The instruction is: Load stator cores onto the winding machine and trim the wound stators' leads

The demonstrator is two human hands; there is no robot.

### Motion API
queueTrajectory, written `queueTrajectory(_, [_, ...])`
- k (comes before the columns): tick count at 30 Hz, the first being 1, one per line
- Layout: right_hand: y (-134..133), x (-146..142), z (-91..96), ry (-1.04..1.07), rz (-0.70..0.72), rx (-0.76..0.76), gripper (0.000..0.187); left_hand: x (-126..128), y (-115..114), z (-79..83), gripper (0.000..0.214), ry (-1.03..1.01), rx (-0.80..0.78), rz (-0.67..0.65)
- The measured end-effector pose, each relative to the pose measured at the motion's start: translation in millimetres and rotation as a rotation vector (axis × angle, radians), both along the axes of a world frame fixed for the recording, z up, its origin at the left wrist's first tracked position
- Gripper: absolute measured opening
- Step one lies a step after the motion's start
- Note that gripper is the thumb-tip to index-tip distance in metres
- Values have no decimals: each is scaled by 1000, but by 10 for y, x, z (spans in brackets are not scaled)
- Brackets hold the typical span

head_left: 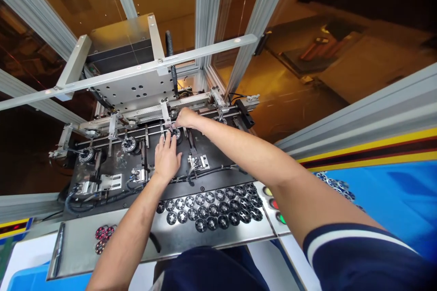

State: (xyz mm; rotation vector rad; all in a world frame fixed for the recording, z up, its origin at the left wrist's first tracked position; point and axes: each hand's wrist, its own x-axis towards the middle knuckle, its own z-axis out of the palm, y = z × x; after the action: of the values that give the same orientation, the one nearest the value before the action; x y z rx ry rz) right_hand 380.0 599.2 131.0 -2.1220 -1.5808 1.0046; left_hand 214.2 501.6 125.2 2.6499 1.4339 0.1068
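Left hand, right hand touch disc — black, spoked.

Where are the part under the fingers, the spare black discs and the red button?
round part (176, 134): head view, its dark rim.
black discs (213, 210): head view, one disc mid-batch.
red button (274, 203): head view, its cap.

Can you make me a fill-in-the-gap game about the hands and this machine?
The left hand and right hand both touch a small ___ round part.
The hand reaching farther into the machine is the ___ one.
Between the yellow button and green button sits a ___ one.
Missing words: black, right, red.
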Motion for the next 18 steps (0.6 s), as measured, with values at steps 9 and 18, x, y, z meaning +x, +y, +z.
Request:
queueTrajectory(9, [-158,-53,-10,-18,62,-21,32,10,23,68,76,58,-40,3])
queueTrajectory(18, [-935,634,581,-189,75,127,17,90,93,458,51,-63,-38,-191])
